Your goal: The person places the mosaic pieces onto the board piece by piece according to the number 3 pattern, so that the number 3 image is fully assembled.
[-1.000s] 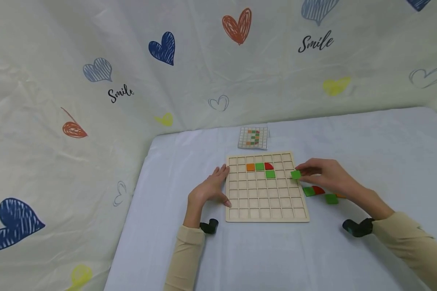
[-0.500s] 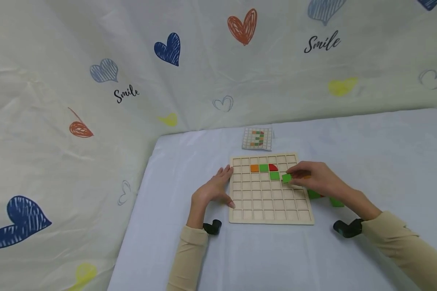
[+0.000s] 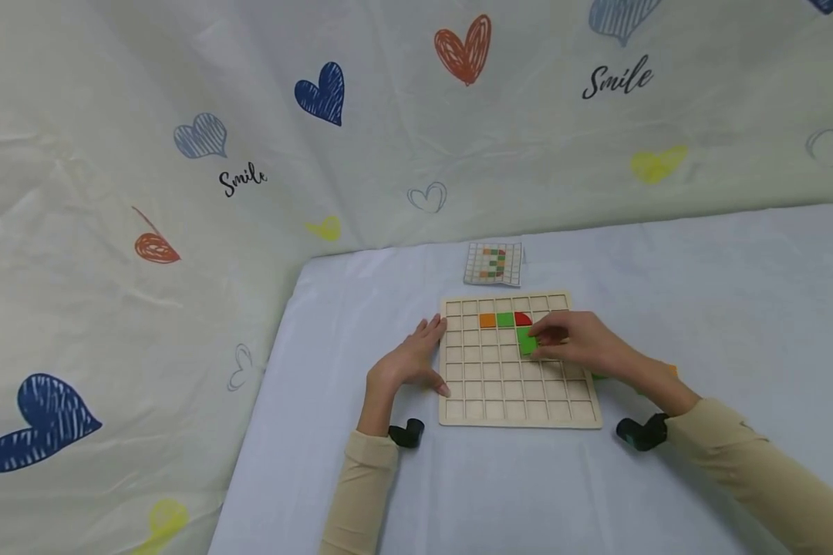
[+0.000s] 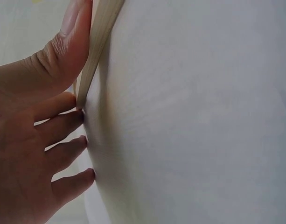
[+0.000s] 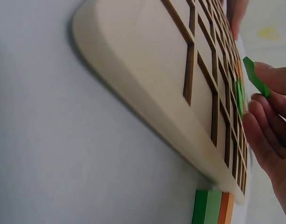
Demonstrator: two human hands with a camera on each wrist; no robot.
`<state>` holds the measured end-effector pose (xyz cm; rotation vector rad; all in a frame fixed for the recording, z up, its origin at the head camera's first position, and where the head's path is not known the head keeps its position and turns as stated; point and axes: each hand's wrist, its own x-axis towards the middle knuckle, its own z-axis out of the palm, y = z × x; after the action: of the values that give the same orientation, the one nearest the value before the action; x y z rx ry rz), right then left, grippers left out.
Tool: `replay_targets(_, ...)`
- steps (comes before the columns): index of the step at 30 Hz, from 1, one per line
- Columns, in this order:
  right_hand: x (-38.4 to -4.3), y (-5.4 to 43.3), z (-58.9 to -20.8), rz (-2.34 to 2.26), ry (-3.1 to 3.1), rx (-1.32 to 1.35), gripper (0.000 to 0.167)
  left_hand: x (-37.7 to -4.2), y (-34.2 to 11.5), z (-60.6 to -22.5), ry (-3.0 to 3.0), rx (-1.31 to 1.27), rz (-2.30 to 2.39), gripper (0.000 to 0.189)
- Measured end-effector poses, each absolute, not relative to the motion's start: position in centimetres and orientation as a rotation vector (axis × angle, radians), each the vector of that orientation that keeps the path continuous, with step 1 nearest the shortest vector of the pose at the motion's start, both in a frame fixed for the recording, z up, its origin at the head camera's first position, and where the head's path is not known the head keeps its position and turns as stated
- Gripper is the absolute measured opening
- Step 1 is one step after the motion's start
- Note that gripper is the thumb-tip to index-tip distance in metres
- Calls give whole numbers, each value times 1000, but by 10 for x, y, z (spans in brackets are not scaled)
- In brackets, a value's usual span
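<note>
The right hand point(image 3: 576, 338) pinches a green square tile point(image 5: 255, 78) between thumb and fingertips; the tile juts left of those tips, over the gridded wooden board point(image 3: 501, 389); being square, it has matching sides and no one long axis; its face is tilted to the board, and whether its edge touches the grid I cannot tell; just beyond the pinch lies a seated green square point(image 3: 524, 334), partly covered by a finger; past that, a red quarter-circle tile point(image 3: 523, 319); left of the red one, a second green square point(image 3: 505, 320), then an orange square point(image 3: 487, 321), these three in one row.

The right hand blocks sight of cells beneath it; right of the grip, beside the board, a loose green tile point(image 3: 599, 377) and a loose orange tile point(image 3: 673, 370) show only in part past the right forearm point(image 3: 659, 383); well left of the grip, the left hand point(image 3: 411, 362) rests spread against the board's left edge, clenched on nothing; farthest out, beyond the board, a printed grid card point(image 3: 493, 264) lies on the white cloth point(image 3: 666, 262), before a heart-patterned backdrop point(image 3: 368, 169).
</note>
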<state>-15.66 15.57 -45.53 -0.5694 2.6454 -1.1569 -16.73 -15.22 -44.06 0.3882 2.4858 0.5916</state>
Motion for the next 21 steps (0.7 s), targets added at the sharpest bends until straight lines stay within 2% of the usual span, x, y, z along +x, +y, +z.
replay_targets(21,-167,128,-461,-1086,2644,-737,23,-167,-152,-438,2479,385,594,126)
